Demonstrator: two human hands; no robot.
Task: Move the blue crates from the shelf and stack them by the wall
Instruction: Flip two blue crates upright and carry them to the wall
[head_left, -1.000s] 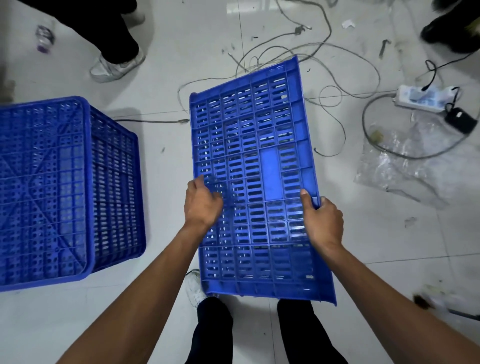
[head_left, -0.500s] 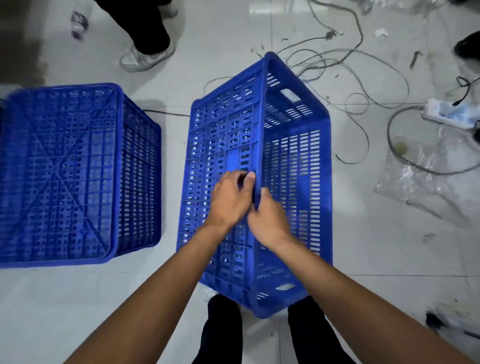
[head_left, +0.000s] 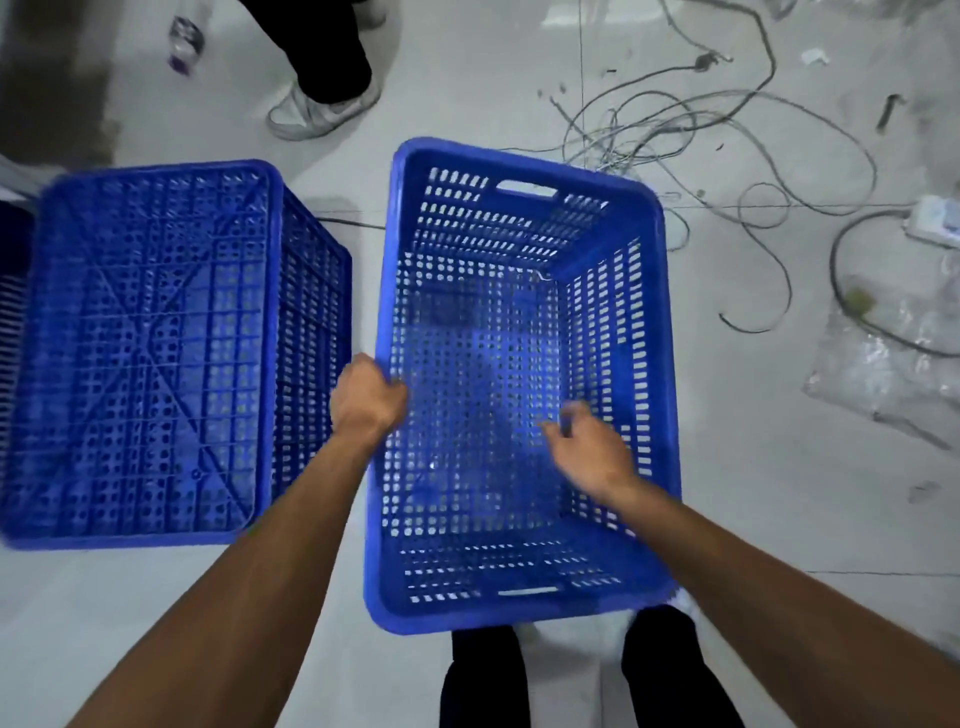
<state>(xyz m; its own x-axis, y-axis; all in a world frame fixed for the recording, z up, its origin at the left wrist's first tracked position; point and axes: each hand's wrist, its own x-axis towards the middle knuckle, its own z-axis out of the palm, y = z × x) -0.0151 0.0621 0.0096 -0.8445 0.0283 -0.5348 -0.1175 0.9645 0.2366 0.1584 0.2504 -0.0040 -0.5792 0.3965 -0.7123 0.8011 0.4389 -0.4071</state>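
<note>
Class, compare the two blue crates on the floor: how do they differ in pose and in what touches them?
The right crate stands open side up, showing its inside; the left crate lies upside down, showing its ribbed underside. The left hand grips the right crate's left rim, and the right hand hovers open over its inside; no hand touches the left crate. Both are blue, perforated plastic and sit side by side on the floor.

A pale tiled floor (head_left: 467, 78) carries a tangle of grey cables (head_left: 701, 119) at upper right. A white power strip (head_left: 935, 221) lies at the right edge, with crumpled clear plastic sheeting (head_left: 883, 374) below it. A plastic bottle (head_left: 184, 39) lies upper left, near a bystander's white sneaker (head_left: 317, 111).
</note>
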